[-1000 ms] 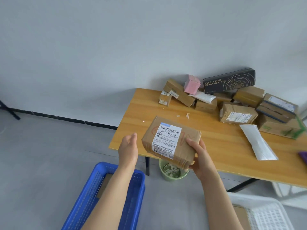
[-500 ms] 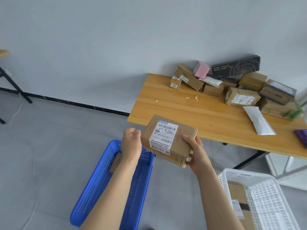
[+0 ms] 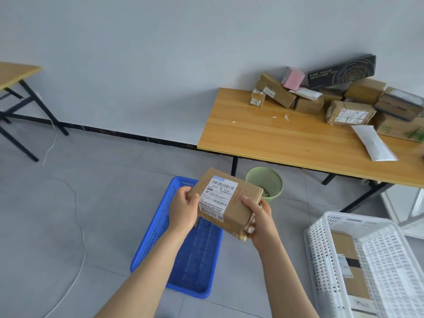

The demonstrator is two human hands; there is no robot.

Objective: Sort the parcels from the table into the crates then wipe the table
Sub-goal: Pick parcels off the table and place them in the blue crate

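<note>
Left hand curls its fingers around the left end of the cardboard parcel, thumb lying on the top edge. Right hand clamps the right end, thumb pressed on top and fingers wrapped beneath. The parcel is held in the air, label up and tilted, over the far end of the blue crate on the floor. From the parcel, a green bin stands at 2 o'clock, the white crate holding a box at 4 o'clock, and the table at 1 o'clock, with a heap of parcels along its far side
</note>
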